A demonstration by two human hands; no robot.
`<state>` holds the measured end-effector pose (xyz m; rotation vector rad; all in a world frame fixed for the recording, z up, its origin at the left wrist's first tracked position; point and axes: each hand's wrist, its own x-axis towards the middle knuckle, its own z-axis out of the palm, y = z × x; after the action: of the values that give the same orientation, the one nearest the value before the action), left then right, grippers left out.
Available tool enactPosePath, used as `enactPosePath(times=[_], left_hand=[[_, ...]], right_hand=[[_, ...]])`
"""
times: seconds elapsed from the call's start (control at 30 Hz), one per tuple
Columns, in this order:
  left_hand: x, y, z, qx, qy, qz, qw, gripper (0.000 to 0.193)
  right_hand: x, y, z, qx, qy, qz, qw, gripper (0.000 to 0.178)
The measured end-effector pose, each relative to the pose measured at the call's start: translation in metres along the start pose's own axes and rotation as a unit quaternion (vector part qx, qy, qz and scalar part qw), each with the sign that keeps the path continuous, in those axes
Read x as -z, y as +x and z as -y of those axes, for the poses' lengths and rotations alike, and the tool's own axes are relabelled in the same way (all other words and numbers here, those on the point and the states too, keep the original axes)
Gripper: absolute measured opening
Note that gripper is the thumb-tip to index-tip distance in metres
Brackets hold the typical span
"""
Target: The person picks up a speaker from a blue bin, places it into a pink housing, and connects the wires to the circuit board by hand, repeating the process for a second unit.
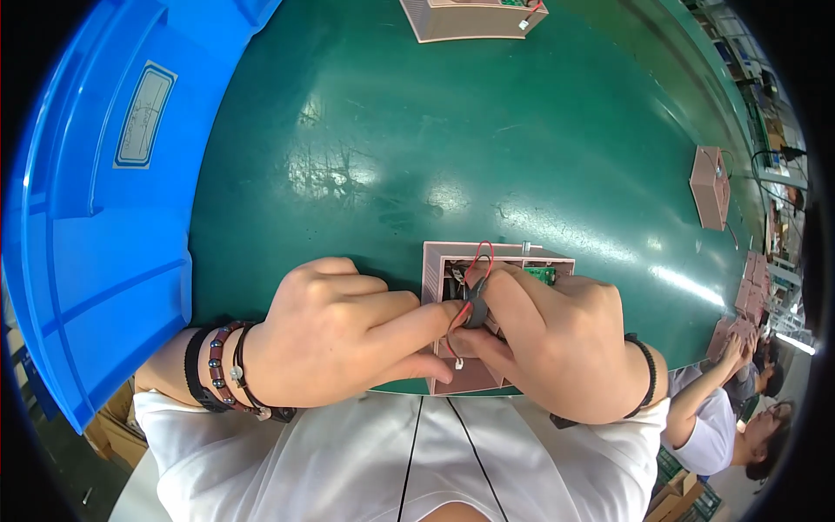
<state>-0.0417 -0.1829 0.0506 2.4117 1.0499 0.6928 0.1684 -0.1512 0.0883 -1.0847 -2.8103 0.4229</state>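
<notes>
A pink box-shaped housing (pixel 428 277) with slatted sides stands at the near edge of the green table, its open side facing up. Inside show a green circuit board (pixel 540 275) and dark parts. Thumb and index finger of my right hand (pixel 565 339) close on a black round part (pixel 475 306) with red and black wires, over the housing. One wire ends in a white connector (pixel 459 364). My left hand (pixel 344 335) reaches across the housing's left wall. Its index fingertip touches the round part, thumb held apart, other fingers bent; their tips are partly hidden.
A large blue plastic bin (pixel 174 217) with a label stands along the left. Another pink housing (pixel 465 22) with a white connector lies at the far edge, and a third (pixel 711 187) at the right. More pink housings (pixel 750 283) sit near a co-worker (pixel 713 426) at the right.
</notes>
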Motion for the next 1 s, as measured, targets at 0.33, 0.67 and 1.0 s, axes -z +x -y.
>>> enactPosePath(times=[0.33, 0.67, 1.0], left_hand=[[-0.004, -0.008, 0.006, 0.123, -0.184, 0.074, 0.972, 0.06], [-0.009, -0.011, 0.005, 0.067, -0.138, 0.007, 0.988, 0.049], [0.009, -0.009, 0.005, 0.023, 0.014, 0.054, 0.998, 0.008]], right_hand=[[0.001, 0.009, 0.002, -0.029, 0.03, 0.026, 0.999, 0.043], [0.007, 0.016, -0.001, -0.017, 0.053, 0.09, 0.994, 0.043], [0.019, 0.005, 0.015, 0.033, -0.052, 0.002, 0.998, 0.029]])
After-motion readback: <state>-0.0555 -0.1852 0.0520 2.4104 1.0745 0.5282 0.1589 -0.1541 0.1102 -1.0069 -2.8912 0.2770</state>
